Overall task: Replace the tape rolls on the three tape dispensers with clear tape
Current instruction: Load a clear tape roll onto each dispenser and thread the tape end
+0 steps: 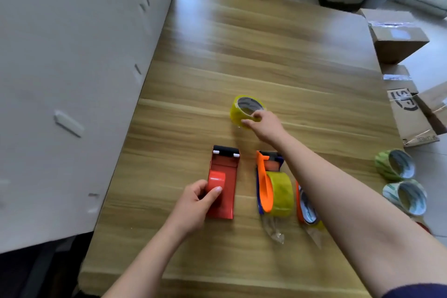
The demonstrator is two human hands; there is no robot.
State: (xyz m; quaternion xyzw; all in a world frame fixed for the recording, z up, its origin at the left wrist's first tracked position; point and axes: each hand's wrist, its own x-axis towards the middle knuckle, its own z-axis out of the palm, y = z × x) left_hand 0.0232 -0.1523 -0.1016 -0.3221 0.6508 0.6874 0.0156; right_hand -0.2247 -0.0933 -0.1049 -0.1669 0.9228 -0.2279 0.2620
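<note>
View from above, looking down at a light wood-grain surface [242,43] with a white cabinet front along its left side.

Near the front, the left hand [196,203] grips the round hub of a flat red plastic tape dispenser [226,169]. Its fingers are curled round the hub and the thumb lies across the hub's face. The hub carries no roll.

Just to the right lies an orange-and-blue plastic tape dispenser [262,176], already loaded with a yellowish clear roll. A crumpled strip of clear film trails from it toward the viewer. Beside it, a third orange dispenser [305,205] is partly hidden under the right forearm.

Further back, the right hand [266,126] pinches the near wall of a loose, yellow-tinted clear tape roll [236,112], thumb outside and fingers hooked into the core. The roll is tilted, and whether it touches the surface cannot be told.

At the far right sit two green-and-white patterned tape rolls [387,164], with cardboard boxes beyond.

The clear roll is probably light and rigid thanks to its core. Its outer film looks slick and any free end would be sticky, so gripping through the core seems safest. It should then slide onto the empty red hub.
</note>
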